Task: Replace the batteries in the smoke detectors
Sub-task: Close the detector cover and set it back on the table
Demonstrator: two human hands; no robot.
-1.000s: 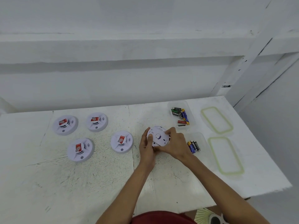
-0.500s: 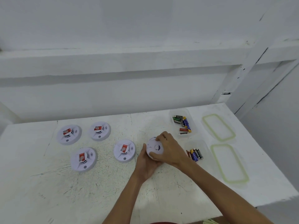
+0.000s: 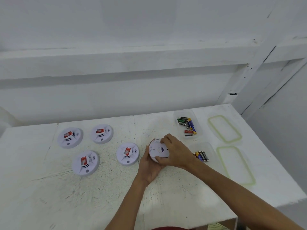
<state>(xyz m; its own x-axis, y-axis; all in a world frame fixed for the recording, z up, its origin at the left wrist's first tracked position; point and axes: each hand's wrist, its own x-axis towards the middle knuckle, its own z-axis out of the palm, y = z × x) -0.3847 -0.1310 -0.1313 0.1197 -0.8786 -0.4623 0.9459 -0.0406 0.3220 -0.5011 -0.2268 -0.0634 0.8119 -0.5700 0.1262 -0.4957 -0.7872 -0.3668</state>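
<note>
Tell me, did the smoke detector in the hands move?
Yes, slightly. The held smoke detector has shifted left, closer to the nearest face-up detector and away from the near battery tray.

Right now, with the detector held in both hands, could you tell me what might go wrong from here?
The smoke detector is gripped back-up between the left hand and right hand; a hard twist could make it slip.
The right forearm passes beside the near battery tub; it might get knocked.
That and the far tub both hold loose batteries, so old and new could be confused.
</note>
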